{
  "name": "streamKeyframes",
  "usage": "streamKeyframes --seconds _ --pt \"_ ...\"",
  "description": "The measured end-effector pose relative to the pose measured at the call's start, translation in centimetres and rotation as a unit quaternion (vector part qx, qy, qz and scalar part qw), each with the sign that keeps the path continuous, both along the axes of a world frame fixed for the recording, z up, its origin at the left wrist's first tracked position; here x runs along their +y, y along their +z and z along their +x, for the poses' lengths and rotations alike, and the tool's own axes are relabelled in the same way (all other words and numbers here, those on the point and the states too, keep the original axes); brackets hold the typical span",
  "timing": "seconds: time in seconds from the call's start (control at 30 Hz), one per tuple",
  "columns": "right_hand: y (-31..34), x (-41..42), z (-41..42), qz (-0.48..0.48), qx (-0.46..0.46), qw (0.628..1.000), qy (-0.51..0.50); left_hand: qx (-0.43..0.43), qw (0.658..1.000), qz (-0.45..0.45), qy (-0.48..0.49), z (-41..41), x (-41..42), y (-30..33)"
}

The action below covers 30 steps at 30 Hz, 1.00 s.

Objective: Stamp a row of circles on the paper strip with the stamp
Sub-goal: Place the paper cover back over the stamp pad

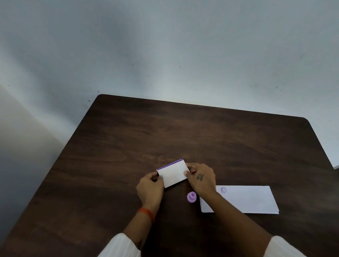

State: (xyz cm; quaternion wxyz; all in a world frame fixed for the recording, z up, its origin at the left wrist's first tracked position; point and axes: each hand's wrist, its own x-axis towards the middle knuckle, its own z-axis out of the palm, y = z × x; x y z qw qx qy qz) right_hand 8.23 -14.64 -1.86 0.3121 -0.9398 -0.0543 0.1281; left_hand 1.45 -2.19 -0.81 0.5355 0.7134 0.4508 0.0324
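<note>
The left hand point(150, 187) and the right hand point(201, 178) pinch the two short ends of a small white rectangular box with a purple far edge point(173, 173), thumb and fingertips closed on it from either side. Whether the box rests on the dark brown wooden table point(185, 131) or is lifted just clear of it cannot be told. The box is judged to be the ink pad or its case, though no pad surface shows.

Taking this box as landmark: the small lilac plastic stamp with a round knob point(191, 197) stands on the table just nearer the person than the box's right end, beside the right wrist and held by neither hand. The white paper strip point(249, 200) lies further to the right of the box and nearer the person, flat on the table, its left end partly hidden under the right forearm. One purple circular print point(223, 190) is visible at the strip's far-left corner; the remainder of the strip is blank. An orange thread band point(146, 213) circles the left wrist.

Step in hand, as judged: opening or steadying the box so the stamp can be inked. To do it well, the left hand should keep the box pressed level while the right frees itself for the stamp. Fresh prints should follow the existing circle rightward, evenly spaced.
</note>
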Motion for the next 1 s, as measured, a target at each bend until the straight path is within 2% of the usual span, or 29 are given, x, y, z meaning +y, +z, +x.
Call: streamKeyframes --seconds 1.0 --pt "0.05 -0.21 -0.02 0.029 -0.007 0.998 -0.051 0.019 0.999 -0.028 0.027 0.71 -0.25 -0.12"
